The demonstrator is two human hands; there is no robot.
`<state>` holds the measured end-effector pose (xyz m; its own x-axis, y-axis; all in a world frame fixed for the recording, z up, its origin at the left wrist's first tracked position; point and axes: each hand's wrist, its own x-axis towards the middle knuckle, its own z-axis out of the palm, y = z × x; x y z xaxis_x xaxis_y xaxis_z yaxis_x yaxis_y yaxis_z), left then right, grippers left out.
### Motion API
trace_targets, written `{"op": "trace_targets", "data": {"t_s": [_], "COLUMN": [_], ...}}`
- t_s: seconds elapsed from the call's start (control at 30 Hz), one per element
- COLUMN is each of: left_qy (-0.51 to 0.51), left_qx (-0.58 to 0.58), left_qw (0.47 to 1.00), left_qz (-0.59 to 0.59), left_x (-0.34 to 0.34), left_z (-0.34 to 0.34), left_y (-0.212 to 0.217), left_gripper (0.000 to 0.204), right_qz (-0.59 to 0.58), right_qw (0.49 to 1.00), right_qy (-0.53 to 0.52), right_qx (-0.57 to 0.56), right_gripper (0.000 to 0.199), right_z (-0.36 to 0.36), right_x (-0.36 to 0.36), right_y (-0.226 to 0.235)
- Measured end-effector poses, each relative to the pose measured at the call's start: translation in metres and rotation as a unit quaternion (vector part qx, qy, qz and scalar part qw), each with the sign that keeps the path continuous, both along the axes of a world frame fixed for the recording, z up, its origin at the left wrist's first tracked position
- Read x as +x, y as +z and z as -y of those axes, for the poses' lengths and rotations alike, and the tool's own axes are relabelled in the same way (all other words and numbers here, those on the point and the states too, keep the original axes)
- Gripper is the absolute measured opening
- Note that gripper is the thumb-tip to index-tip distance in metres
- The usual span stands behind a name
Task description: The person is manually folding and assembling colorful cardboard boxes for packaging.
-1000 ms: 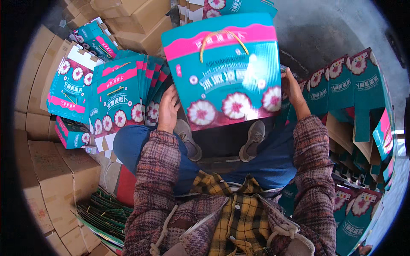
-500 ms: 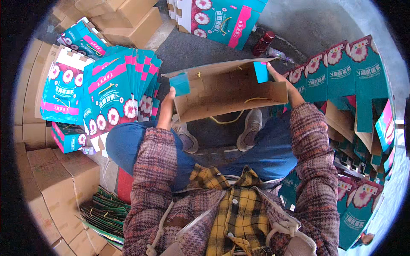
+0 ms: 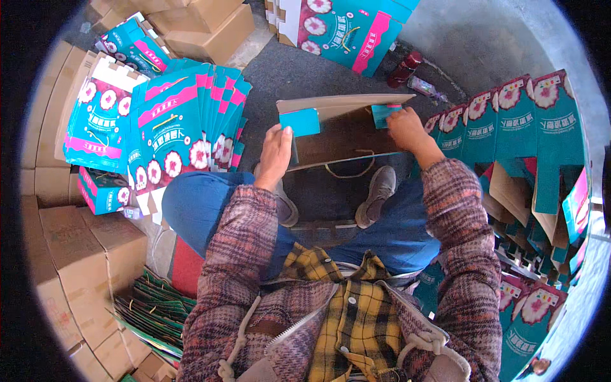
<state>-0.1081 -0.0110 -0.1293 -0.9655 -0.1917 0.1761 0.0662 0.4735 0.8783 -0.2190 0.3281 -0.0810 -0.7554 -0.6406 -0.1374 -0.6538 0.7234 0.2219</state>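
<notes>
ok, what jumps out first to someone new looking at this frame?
The half-folded brown cardboard carton with teal flaps at centre, gripped by the left hand and right hand above the knees. On the person's left, a fanned stack of flat teal-and-pink flowered cartons; on the right, a row of upright folded ones.

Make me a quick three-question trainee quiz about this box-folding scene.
1. True or false: both hands grip flaps of the open carton.
2. Where is the fanned stack of flat teal cartons? A) the person's left B) the person's right C) on the lap
3. Fill in: the carton's inside is plain ____ cardboard.

Key: 1 true: left hand on the left teal flap, right hand at the right flap. 2 A. 3 brown.
</notes>
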Motion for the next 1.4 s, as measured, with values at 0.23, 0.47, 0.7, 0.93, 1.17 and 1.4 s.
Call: {"op": "trace_targets", "data": {"t_s": [0.23,0.47,0.7,0.93,1.17,1.4], "left_qy": [-0.11,-0.107,-0.07,-0.061,-0.038,-0.12], "left_qx": [-0.2,-0.169,-0.085,0.0,0.017,0.051], "left_qw": [0.97,0.973,0.985,0.982,0.998,0.984], "left_qz": [0.085,0.116,0.132,0.176,0.054,0.12], "left_x": [0.002,-0.006,0.0,0.011,0.018,0.005], "left_z": [0.001,-0.007,-0.002,0.013,0.009,-0.001], "left_y": [0.024,0.022,0.032,0.042,0.04,0.047], "left_gripper": [0.062,0.072,0.067,0.049,0.046,0.053], "right_qz": [0.182,0.371,0.471,0.385,0.279,0.052], "right_qw": [0.973,0.828,0.693,0.818,0.925,0.969], "right_qy": [-0.14,-0.319,-0.39,-0.319,-0.252,-0.238], "right_qx": [0.002,-0.272,-0.381,-0.284,-0.048,0.05], "right_gripper": [0.039,0.085,0.098,0.095,0.085,0.082], "right_z": [0.021,-0.011,-0.016,-0.048,-0.015,0.016], "right_x": [-0.022,-0.057,-0.058,-0.06,-0.051,-0.03], "right_y": [0.026,0.019,0.03,0.015,0.019,0.02]}}
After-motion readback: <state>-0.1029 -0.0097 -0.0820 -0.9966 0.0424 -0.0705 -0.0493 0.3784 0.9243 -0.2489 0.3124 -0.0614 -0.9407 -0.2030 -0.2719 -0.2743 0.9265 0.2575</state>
